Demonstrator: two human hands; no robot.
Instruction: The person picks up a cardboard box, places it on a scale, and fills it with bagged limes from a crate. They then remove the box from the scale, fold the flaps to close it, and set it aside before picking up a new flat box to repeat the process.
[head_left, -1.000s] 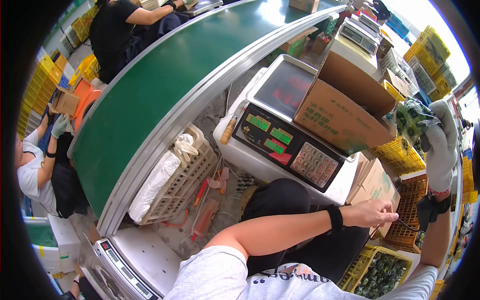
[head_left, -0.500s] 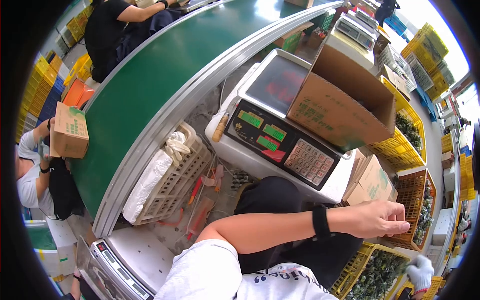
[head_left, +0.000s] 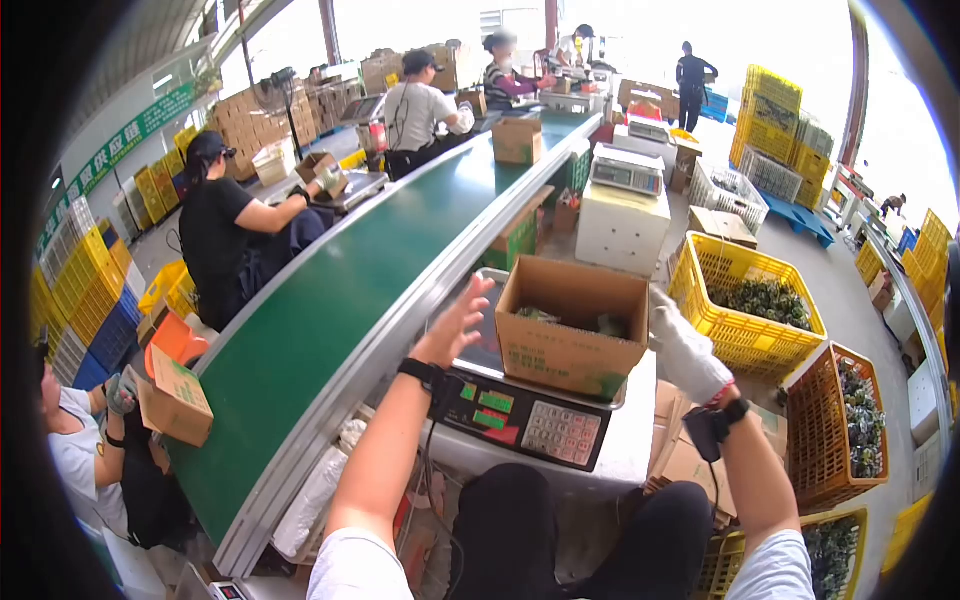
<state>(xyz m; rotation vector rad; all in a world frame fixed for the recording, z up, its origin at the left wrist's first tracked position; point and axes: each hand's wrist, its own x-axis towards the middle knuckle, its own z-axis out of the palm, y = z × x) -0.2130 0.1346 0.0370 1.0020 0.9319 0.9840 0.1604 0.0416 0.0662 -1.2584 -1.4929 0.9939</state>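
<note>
An open-topped cardboard box sits on the platform of a digital weighing scale, with some greenish items low inside it. My bare left hand is raised to the left of the box, fingers spread and holding nothing. On the other side my right hand, in a white knitted glove, has its fingers stretched upward right at the box's right edge. Green digits glow on the scale's display, and its keypad faces me.
A green conveyor belt runs along my left, carrying another box. To my right stand a yellow crate and an orange-brown crate of dark green produce. Flattened cartons lean beside the scale. Several people work across the belt.
My view has tilted up. My left hand has swung from the far right to the box's left; my gloved right hand has come up from the lower crate to its right side.
</note>
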